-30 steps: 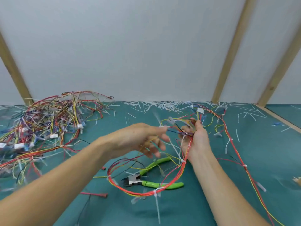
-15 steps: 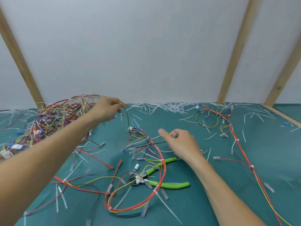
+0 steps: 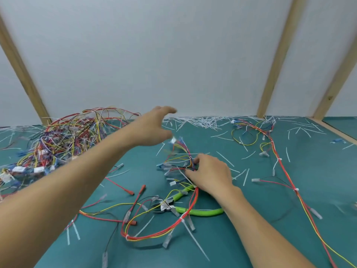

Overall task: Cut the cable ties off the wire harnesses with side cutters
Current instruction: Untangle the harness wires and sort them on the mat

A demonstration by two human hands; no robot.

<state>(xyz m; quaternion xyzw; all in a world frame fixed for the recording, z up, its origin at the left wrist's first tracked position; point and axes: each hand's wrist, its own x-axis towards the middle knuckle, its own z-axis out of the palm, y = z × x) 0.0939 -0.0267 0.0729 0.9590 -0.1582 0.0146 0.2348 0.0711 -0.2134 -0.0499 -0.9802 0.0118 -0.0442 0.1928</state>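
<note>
My left hand (image 3: 152, 128) is raised and reaching forward, forearm stretched out bare from the lower left. Its fingers (image 3: 167, 110) are spread and loosely extended, thumb apart below them, holding nothing. My right hand (image 3: 210, 176) is lower and nearer, palm down, forearm coming in from the lower right. Its fingers (image 3: 190, 173) are curled downward and point left; their tips are hidden, so I cannot tell whether they pinch anything.
</note>
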